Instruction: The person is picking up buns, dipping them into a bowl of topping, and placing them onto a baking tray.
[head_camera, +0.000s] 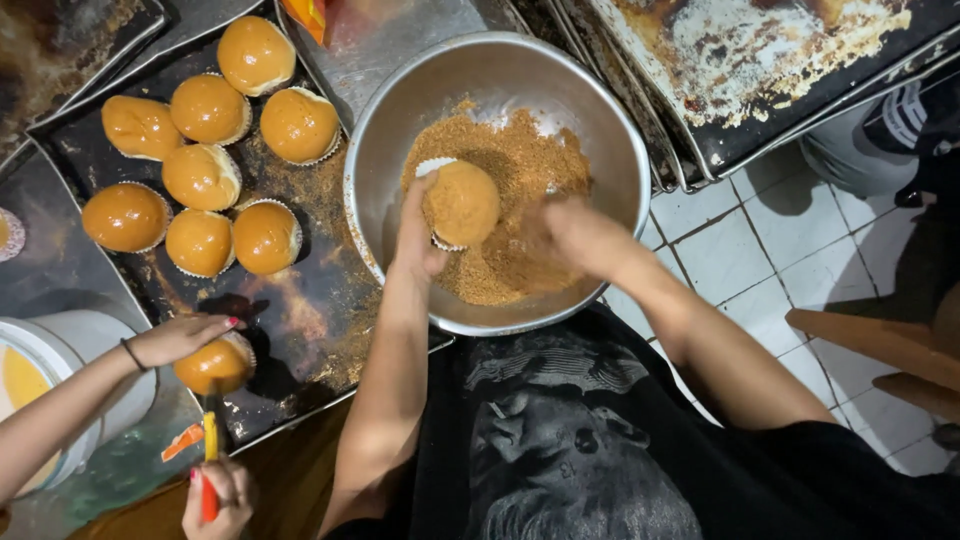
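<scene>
1. One head view: left hand (418, 235) pinches a paper-cupped bun (461, 203) over brown crumbs (520, 160) inside a steel bowl (400, 110).
2. Right hand (572, 235) is blurred beside the bun; grip cannot be told.
3. Eight glazed buns (200, 177) sit on a dark tray (300, 320).
4. Co-worker's hand (180, 338) touches another bun (213, 365).

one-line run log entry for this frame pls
left hand: holds bun over metal bowl | right hand: blurred, in brown crumbs | baking tray: eight glazed buns | co-worker's hands: hold another bun
</scene>
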